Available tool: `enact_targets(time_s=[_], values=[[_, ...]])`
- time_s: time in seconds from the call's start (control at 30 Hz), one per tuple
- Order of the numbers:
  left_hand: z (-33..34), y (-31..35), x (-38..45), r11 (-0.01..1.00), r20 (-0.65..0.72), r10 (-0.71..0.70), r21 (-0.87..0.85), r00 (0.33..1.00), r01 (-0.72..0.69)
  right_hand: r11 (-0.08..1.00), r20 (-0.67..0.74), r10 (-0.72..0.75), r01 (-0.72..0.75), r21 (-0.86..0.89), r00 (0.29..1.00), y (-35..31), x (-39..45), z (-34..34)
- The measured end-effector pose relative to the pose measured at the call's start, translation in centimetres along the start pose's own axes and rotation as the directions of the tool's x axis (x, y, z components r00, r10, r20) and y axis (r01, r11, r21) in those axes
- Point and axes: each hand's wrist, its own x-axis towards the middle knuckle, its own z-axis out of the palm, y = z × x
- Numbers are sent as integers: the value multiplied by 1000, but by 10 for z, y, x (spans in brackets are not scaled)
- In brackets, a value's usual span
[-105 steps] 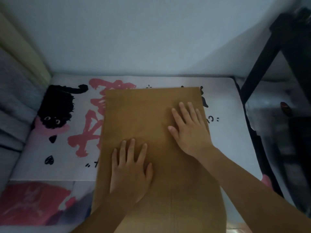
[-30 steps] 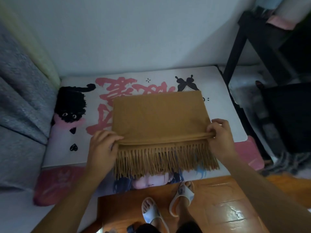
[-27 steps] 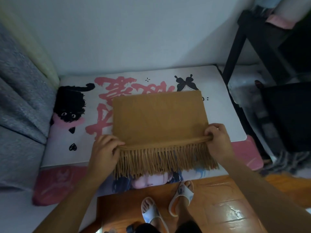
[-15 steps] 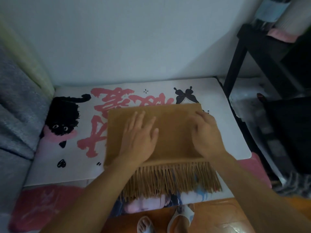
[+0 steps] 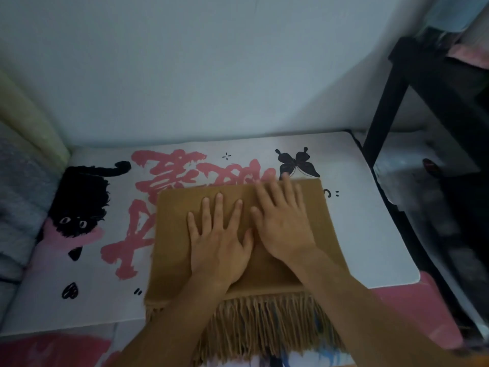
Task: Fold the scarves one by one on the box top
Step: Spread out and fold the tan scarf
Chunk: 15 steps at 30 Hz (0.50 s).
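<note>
Wall [image 5: 211,62]: we see a plain pale wall behind the box.
Box top [image 5: 370,207]: a white printed surface; our scarf lies on its middle, nearer the front edge.
Scarf [image 5: 174,234]: tan, folded into a flat rectangle, its fringe [image 5: 264,324] hanging over the front edge of the box top.
Left hand [image 5: 219,242]: we lay it flat on the scarf's middle, fingers straight and spread, gripping nothing.
Right hand [image 5: 283,223]: flat beside the left, thumbs nearly touching, fingertips reaching the scarf's far edge; slightly blurred.
Black shelf [image 5: 423,83]: stands to the right of the box.
Print: a black cat [image 5: 79,202] at left, a black butterfly [image 5: 296,164] just past the scarf's far edge, a small heart [image 5: 70,291].
Writing: large pink brush characters [image 5: 169,170], upside down to us and partly under the scarf; we cannot read them.
</note>
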Motion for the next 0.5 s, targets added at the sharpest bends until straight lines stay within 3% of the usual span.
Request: enact_targets(time_s=[0.1, 0.2, 0.33, 0.4, 0.5], values=[[1, -5, 4, 999, 21, 11, -32, 1000, -10, 999, 98, -36, 36, 6, 994, 2, 3, 13], [-3, -15, 6, 998, 28, 15, -62, 1000, -13, 991, 61, -24, 15, 134, 998, 9, 7, 11], [-14, -38, -24, 987, -47, 86, -133, 995, -92, 911, -120, 291, -236, 340, 949, 30, -22, -23], [-14, -53, -50, 961, -17, 246, -123, 969, -246, 818, -23, 473, -430, 382, 881, 44, -54, -38], [-13, -63, -71, 939, 159, 343, -98, 926, -331, 587, 329, 622, -701, 404, 711, 53, -89, -48]])
